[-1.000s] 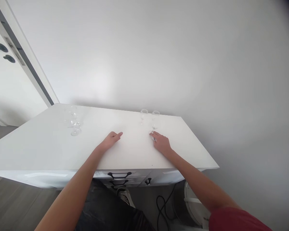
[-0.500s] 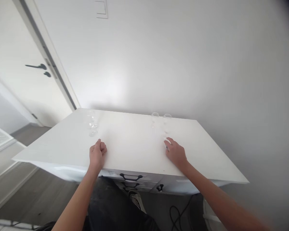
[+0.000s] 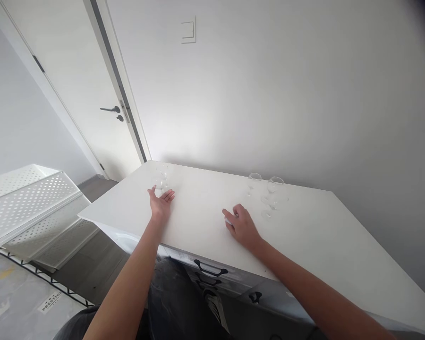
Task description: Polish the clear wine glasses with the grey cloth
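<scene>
Clear stemmed glasses (image 3: 161, 180) stand close together on the left part of the white cabinet top (image 3: 201, 200). Just in front of them is my left hand (image 3: 160, 204), palm up, with thumb and fingers spread. Whether it touches the nearest glass I cannot tell. Farther right, my right hand (image 3: 243, 228) hovers low over the top, fingers bent and apart from the thumb, with nothing visible between them. Beyond it and to its right is another group of clear glasses, one small (image 3: 254, 182) and one larger (image 3: 276, 185). Their see-through outlines overlap, so their number is unclear.
Black-handled drawers (image 3: 210, 269) front the cabinet, against my legs. A grey wall rises behind, with a light switch (image 3: 188, 30). At the left are a white door (image 3: 81, 85), a perforated white panel (image 3: 31, 198) and a grey printed surface (image 3: 17, 293).
My view has swung left. My left hand has opened from a closed shape and reached forward to the left glasses. The right hand has moved left, away from the right-hand glasses.
</scene>
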Demonstrator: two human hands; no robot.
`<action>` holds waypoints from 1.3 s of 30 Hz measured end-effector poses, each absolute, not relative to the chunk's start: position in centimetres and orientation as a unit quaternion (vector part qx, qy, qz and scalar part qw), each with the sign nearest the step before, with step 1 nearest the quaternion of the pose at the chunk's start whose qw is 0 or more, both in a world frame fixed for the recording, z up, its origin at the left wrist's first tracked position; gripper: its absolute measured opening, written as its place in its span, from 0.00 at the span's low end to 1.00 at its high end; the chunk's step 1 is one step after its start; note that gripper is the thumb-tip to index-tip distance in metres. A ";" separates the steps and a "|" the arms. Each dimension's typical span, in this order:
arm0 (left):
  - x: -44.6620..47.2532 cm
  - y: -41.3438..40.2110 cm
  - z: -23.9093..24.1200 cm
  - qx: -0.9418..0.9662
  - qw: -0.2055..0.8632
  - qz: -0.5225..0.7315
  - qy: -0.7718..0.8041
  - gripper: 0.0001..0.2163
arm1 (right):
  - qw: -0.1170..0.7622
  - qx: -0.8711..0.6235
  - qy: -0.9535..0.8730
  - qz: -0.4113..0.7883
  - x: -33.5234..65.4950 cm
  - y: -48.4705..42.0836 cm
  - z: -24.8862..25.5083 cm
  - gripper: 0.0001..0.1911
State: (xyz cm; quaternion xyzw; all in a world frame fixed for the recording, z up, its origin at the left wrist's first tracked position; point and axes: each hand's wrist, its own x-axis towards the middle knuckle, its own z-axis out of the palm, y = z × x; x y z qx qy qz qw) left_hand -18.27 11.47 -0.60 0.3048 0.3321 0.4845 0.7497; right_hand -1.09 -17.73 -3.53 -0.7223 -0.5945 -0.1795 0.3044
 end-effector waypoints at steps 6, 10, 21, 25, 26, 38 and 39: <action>-18.1 12.0 -1.5 0.355 0.756 0.472 0.283 0.29 | 0.697 -0.603 -0.370 0.118 -2.0 -6.8 -2.5 0.11; -17.9 11.6 -1.9 0.439 0.713 0.488 0.244 0.25 | 0.783 -0.470 -0.297 0.279 -1.4 -5.1 -2.2 0.14; -17.3 8.1 -1.0 0.664 0.578 0.446 0.161 0.27 | 0.783 -0.462 -0.229 0.349 -0.7 -5.2 -2.5 0.22; -17.3 7.9 -0.8 0.673 0.534 0.474 0.194 0.25 | 0.776 -0.525 -0.235 0.258 -0.3 -5.6 -2.3 0.21; -17.3 7.9 -0.8 0.675 0.526 0.475 0.205 0.25 | 0.784 -0.518 -0.238 0.247 -0.2 -5.6 -2.3 0.22; -17.2 7.9 -1.6 0.720 0.575 0.348 0.176 0.29 | 0.651 -0.480 -0.498 0.311 -3.3 -6.7 -1.1 0.42; -17.3 7.8 -1.5 0.724 0.576 0.341 0.166 0.29 | 0.634 -0.486 -0.516 0.309 -3.4 -6.9 -0.9 0.46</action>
